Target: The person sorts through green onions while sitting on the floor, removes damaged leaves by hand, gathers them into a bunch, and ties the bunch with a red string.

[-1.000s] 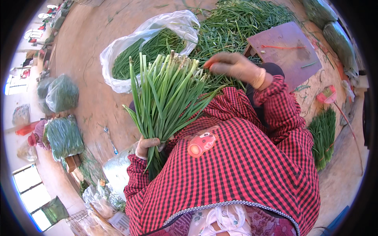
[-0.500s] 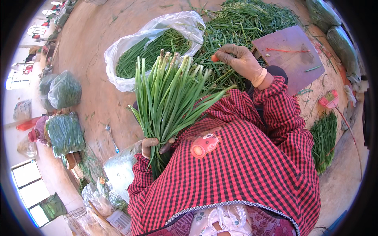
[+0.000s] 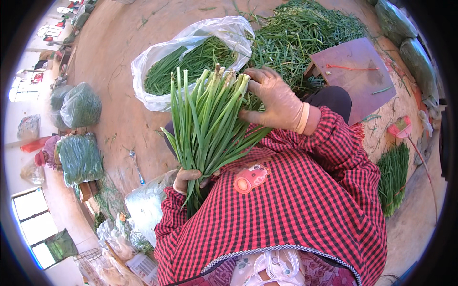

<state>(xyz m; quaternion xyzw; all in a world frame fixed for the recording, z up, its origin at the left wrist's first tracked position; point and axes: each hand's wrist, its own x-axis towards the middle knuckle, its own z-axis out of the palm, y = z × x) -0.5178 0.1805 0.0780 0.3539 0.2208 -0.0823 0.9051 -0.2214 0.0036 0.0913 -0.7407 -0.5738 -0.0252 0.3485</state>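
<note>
A thick bunch of Chinese chives (image 3: pixel 210 124) stands upright before me, pale cut ends at the top and flat green leaves spreading out to the right. Its lower part is wrapped by the gloved fingers of my left hand (image 3: pixel 187 179), partly hidden among the leaves. My right hand (image 3: pixel 276 97), in a thin glove, is at the upper right side of the bunch. Its fingers curl against the pale ends, while the thumb lies lower against the leaves. Beyond the bunch is an open clear plastic bag (image 3: pixel 143 71) with more chives inside.
A large heap of loose greens (image 3: pixel 305 33) covers the floor ahead. Right of it stands a low brown stool (image 3: pixel 362 71) with a red tie on top. Tied chives (image 3: pixel 393 178) and a pink-headed brush (image 3: pixel 400 126) are farther right. Filled bags (image 3: pixel 81 106) line the left side.
My right hand has come left and down from beside the stool, and its fingers now touch the bunch's upper right side. My left hand keeps its hold.
</note>
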